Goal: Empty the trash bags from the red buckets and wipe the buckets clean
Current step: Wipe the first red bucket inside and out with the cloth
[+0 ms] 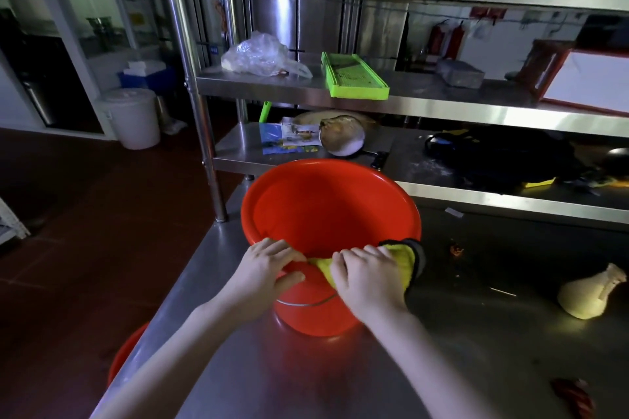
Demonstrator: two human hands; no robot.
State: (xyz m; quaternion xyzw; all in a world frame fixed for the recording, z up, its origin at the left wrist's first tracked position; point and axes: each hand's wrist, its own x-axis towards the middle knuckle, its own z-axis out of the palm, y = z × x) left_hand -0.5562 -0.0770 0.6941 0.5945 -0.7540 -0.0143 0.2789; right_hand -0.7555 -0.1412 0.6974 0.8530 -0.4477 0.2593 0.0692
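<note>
Red bucket [330, 214] stands upright on the steel table [306, 378], close in front of you. Your left hand [269, 269] grips its near rim, thumb outside. Just beside it, your right hand [367, 279] clamps a yellow cloth [405, 257] over the same rim.

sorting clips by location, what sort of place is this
Probably a commercial kitchen: the red bucket sits on a stainless steel worktable, tiered steel shelving stands behind it, with fire extinguishers at the far wall.

Bare left hand [269, 267], bare right hand [369, 277]
</note>
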